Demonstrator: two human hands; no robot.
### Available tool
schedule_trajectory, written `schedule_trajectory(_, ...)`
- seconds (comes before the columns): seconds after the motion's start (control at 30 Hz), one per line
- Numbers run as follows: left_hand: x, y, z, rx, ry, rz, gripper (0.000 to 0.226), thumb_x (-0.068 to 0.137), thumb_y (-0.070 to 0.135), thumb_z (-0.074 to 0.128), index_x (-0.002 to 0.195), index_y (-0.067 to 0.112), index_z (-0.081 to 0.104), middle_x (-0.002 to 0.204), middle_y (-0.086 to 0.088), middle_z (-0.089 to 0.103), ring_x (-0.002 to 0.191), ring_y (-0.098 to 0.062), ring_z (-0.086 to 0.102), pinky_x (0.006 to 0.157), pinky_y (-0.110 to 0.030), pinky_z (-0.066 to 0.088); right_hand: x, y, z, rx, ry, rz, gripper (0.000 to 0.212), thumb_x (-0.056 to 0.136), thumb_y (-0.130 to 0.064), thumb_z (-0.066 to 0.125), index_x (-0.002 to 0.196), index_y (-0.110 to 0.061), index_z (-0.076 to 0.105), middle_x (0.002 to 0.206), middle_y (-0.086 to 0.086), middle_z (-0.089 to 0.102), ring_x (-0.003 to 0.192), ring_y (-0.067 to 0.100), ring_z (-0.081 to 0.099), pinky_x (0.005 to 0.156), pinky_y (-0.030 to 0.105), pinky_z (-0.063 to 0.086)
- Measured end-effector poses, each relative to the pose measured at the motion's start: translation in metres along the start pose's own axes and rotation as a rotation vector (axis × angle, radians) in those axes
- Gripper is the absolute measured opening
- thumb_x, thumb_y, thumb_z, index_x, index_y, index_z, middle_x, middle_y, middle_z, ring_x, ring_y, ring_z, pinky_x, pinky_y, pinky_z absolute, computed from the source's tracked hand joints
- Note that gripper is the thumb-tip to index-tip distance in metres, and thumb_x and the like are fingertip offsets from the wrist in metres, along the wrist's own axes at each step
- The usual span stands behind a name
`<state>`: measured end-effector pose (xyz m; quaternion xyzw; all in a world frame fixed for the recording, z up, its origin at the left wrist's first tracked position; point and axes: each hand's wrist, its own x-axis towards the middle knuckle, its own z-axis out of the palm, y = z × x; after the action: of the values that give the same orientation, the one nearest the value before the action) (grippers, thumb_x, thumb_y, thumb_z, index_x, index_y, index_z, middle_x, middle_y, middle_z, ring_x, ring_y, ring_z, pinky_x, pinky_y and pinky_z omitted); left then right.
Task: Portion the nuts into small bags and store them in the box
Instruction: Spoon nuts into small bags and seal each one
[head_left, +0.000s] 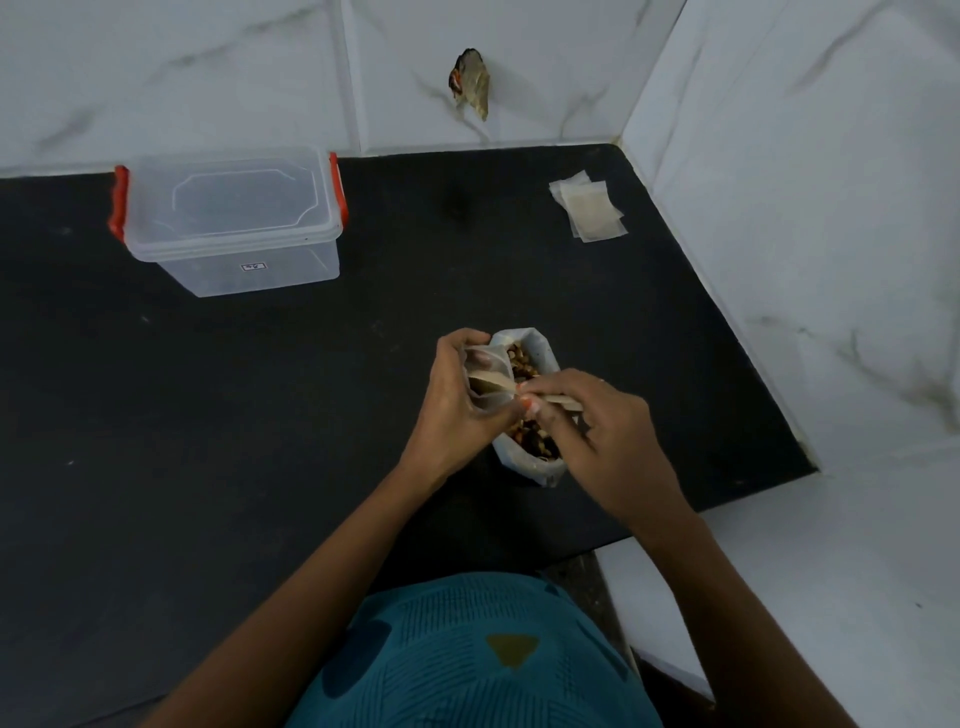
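A large clear bag of mixed nuts (527, 364) stands open on the black counter (234, 415), right of centre. My left hand (457, 400) holds a small clear bag (488, 382) open just left of the nut bag's mouth. My right hand (597, 431) grips a pale wooden spoon (558, 400), its tip at the small bag's opening. The clear plastic box (234, 218) with red latches sits closed at the back left. Several empty small bags (589, 208) lie stacked at the back right.
White marble-tiled walls close the counter at the back and on the right (805, 234). A small dark object (471, 83) hangs on the back wall. The counter's front edge steps in near my right forearm.
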<state>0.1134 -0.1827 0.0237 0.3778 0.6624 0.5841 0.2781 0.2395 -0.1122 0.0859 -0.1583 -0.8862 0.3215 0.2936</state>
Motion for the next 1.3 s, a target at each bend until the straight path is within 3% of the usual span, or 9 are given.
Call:
schedule_trajectory(0.1, 0.001, -0.001, -0.002, 0.001, -0.002, -0.014, 0.063, 0.073, 0.004, 0.073, 0.115, 0.025, 0.031, 0.106, 0.014, 0.042, 0.096, 0.004, 0.050, 0.080, -0.011, 0.045, 0.002, 0.001, -0.010, -0.091, 0.059, -0.044, 0.025, 0.087, -0.019, 0.049, 0.092, 0.000, 0.066, 0.081, 0.009, 0.067, 0.069, 0.014, 0.062, 0.062, 0.022, 0.050)
schedule_trajectory(0.4, 0.003, 0.001, -0.005, 0.021, -0.024, -0.022, 0.061, 0.074, -0.001, 0.067, 0.107, 0.036, 0.033, 0.107, 0.015, 0.041, 0.103, -0.006, 0.047, 0.079, -0.005, 0.041, -0.002, 0.006, -0.008, -0.033, 0.176, -0.037, 0.033, 0.094, -0.031, 0.045, 0.096, -0.004, 0.064, 0.089, -0.002, 0.062, 0.080, -0.002, 0.056, 0.071, 0.007, 0.044)
schedule_trajectory(0.5, 0.003, 0.002, -0.006, 0.011, -0.016, -0.028, 0.060, 0.074, -0.001, 0.067, 0.107, 0.036, 0.034, 0.109, 0.013, 0.043, 0.104, -0.006, 0.048, 0.080, -0.009, 0.044, -0.009, 0.011, -0.004, -0.082, 0.139, -0.115, 0.016, 0.092, -0.023, 0.050, 0.103, -0.014, 0.056, 0.092, -0.003, 0.058, 0.082, 0.003, 0.056, 0.072, 0.013, 0.048)
schedule_trajectory(0.6, 0.003, 0.003, -0.007, 0.008, -0.021, -0.042, 0.058, 0.075, 0.002, 0.067, 0.105, 0.039, 0.035, 0.114, 0.006, 0.044, 0.110, -0.011, 0.046, 0.085, -0.020, 0.047, -0.013, 0.016, -0.002, -0.071, 0.167, -0.085, 0.018, 0.094, -0.027, 0.048, 0.102, -0.014, 0.056, 0.093, -0.006, 0.058, 0.082, -0.001, 0.056, 0.071, 0.011, 0.047)
schedule_trajectory(0.77, 0.001, -0.001, -0.006, 0.067, -0.040, -0.081, 0.059, 0.075, 0.002, 0.067, 0.113, 0.032, 0.034, 0.118, 0.003, 0.038, 0.111, -0.011, 0.041, 0.084, -0.021, 0.046, -0.012, 0.012, -0.004, 0.132, 0.247, 0.138, 0.012, 0.089, -0.021, 0.050, 0.093, -0.016, 0.060, 0.077, -0.016, 0.063, 0.068, -0.002, 0.060, 0.061, 0.011, 0.048)
schedule_trajectory(0.97, 0.000, -0.010, -0.012, 0.031, -0.005, -0.151, 0.061, 0.075, 0.002, 0.066, 0.107, 0.042, 0.032, 0.120, 0.002, 0.039, 0.115, -0.015, 0.042, 0.091, -0.029, 0.046, -0.014, 0.029, -0.006, 0.603, 0.534, 0.709, 0.015, 0.092, -0.013, 0.049, 0.088, -0.015, 0.063, 0.066, -0.004, 0.063, 0.061, 0.003, 0.056, 0.055, 0.015, 0.045)
schedule_trajectory(1.03, 0.000, -0.012, -0.015, 0.012, 0.015, -0.172, 0.060, 0.075, 0.002, 0.066, 0.113, 0.036, 0.033, 0.122, 0.001, 0.039, 0.114, -0.014, 0.044, 0.089, -0.025, 0.046, -0.023, 0.043, -0.001, 0.444, 0.483, 0.701, 0.014, 0.091, -0.013, 0.051, 0.088, -0.019, 0.064, 0.071, -0.005, 0.062, 0.063, 0.001, 0.056, 0.057, 0.012, 0.045)
schedule_trajectory(1.17, 0.001, -0.011, -0.016, -0.026, 0.020, -0.200, 0.059, 0.077, 0.000, 0.065, 0.116, 0.029, 0.032, 0.118, 0.007, 0.039, 0.112, -0.010, 0.044, 0.080, -0.016, 0.043, -0.045, 0.070, 0.014, 0.029, 0.254, 0.382, 0.014, 0.084, -0.015, 0.058, 0.096, -0.010, 0.065, 0.089, 0.002, 0.063, 0.082, -0.001, 0.057, 0.075, 0.009, 0.045)
schedule_trajectory(1.3, 0.001, -0.010, -0.013, -0.036, 0.008, -0.193, 0.059, 0.077, -0.001, 0.064, 0.117, 0.028, 0.032, 0.120, 0.005, 0.039, 0.111, -0.009, 0.045, 0.079, -0.016, 0.043, -0.061, 0.085, 0.021, -0.143, 0.004, 0.245, 0.025, 0.082, -0.020, 0.053, 0.094, -0.003, 0.068, 0.094, 0.006, 0.060, 0.091, 0.005, 0.052, 0.081, 0.012, 0.043)
